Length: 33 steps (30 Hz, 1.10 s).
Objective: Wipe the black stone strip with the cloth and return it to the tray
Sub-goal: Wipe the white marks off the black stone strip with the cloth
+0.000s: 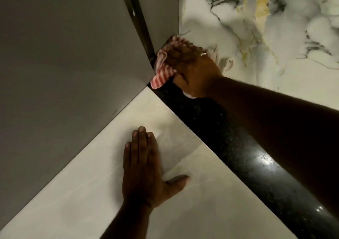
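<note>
A long black speckled stone strip (pixel 236 147) runs diagonally from the centre to the lower right, glossy with light glints. At its far end my right hand (pixel 192 70) presses a red-and-white striped cloth (pixel 162 68) down onto the strip, beside the grey wall. My right forearm crosses above the strip. On the pale floor tile left of the strip, my left hand (pixel 145 167) lies flat with the thumb spread and holds nothing. No tray is in view.
A grey wall panel (pixel 64 55) fills the left, with a dark vertical gap (pixel 141 20) at the corner. A cream tile (pixel 102 174) lies under my left hand. White marble flooring with grey and gold veins (pixel 266 28) spreads beyond the strip.
</note>
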### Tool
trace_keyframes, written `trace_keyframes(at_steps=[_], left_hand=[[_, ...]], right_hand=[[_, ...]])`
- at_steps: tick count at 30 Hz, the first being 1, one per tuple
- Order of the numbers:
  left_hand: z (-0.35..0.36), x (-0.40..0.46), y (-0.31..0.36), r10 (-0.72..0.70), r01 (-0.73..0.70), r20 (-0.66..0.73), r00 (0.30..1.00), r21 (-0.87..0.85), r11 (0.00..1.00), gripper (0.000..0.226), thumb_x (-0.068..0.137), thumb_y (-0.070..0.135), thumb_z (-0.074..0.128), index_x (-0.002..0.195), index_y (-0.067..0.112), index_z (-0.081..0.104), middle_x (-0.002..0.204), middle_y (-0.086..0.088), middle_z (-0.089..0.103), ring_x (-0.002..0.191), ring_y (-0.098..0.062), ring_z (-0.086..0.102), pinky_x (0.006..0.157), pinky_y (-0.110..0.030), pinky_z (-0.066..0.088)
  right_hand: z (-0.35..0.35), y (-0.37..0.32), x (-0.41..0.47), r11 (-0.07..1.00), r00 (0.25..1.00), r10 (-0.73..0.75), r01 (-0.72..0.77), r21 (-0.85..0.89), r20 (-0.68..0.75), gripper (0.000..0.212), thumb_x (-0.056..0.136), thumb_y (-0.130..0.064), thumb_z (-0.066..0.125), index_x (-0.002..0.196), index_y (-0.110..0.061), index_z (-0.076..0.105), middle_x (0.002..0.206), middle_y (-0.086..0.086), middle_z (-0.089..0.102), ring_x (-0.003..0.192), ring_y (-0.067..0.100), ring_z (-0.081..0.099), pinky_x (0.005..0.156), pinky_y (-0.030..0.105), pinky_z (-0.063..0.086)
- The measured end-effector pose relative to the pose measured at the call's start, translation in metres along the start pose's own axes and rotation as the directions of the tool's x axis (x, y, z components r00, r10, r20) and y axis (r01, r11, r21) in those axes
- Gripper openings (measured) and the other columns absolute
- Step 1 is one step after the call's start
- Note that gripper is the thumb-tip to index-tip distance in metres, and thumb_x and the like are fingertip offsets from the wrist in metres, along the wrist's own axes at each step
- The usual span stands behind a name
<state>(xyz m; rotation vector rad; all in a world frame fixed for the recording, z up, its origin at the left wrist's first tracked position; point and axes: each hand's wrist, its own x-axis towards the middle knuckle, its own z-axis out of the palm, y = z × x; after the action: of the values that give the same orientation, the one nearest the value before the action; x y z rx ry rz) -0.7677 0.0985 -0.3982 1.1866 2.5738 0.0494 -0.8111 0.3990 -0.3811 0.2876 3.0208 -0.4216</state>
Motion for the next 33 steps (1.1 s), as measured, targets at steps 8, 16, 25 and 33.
trace_keyframes(at_steps=[8,16,25,33], left_hand=[[0.001,0.002,0.000,-0.014,0.014,0.010,1.000,-0.007,1.000,0.141,0.065,0.101,0.038,0.162,0.002,0.013,0.171,-0.020,0.010,0.160,-0.036,0.008,0.128,-0.052,0.011],[-0.001,0.001,0.003,-0.025,0.025,-0.015,1.000,-0.001,1.000,0.139,0.066,0.099,0.040,0.162,0.003,0.009,0.170,-0.022,0.014,0.158,-0.039,0.012,0.126,-0.056,0.016],[0.002,0.001,0.003,-0.017,0.018,-0.042,0.999,0.023,1.000,0.141,0.065,0.099,0.044,0.160,-0.002,0.016,0.169,-0.024,0.015,0.158,-0.040,0.013,0.127,-0.055,0.014],[-0.004,0.002,0.005,-0.025,0.026,-0.016,1.000,0.036,0.999,0.139,0.068,0.098,0.040,0.160,-0.004,0.016,0.169,-0.025,0.012,0.158,-0.040,0.010,0.127,-0.056,0.013]], right_hand=[[0.015,-0.023,-0.001,0.931,0.931,0.364,-0.363,0.029,-0.040,0.065,0.098,-0.039,0.027,0.155,-0.011,0.014,0.164,0.014,0.010,0.151,0.030,0.004,0.123,0.047,0.006],[0.015,-0.012,-0.105,0.995,0.993,-0.048,0.057,-0.082,0.103,0.067,0.095,-0.044,0.022,0.150,-0.009,0.035,0.159,0.013,0.029,0.148,0.033,0.021,0.121,0.053,0.016],[0.030,-0.066,-0.050,0.984,0.983,0.176,-0.174,-0.039,0.045,0.067,0.097,-0.041,0.030,0.154,-0.007,0.017,0.163,0.016,0.011,0.151,0.031,0.006,0.123,0.047,0.007],[0.018,0.009,-0.135,0.980,0.982,0.189,-0.190,-0.063,-0.008,0.067,0.094,-0.041,0.026,0.152,-0.008,0.030,0.160,0.015,0.024,0.149,0.034,0.018,0.119,0.055,0.019]])
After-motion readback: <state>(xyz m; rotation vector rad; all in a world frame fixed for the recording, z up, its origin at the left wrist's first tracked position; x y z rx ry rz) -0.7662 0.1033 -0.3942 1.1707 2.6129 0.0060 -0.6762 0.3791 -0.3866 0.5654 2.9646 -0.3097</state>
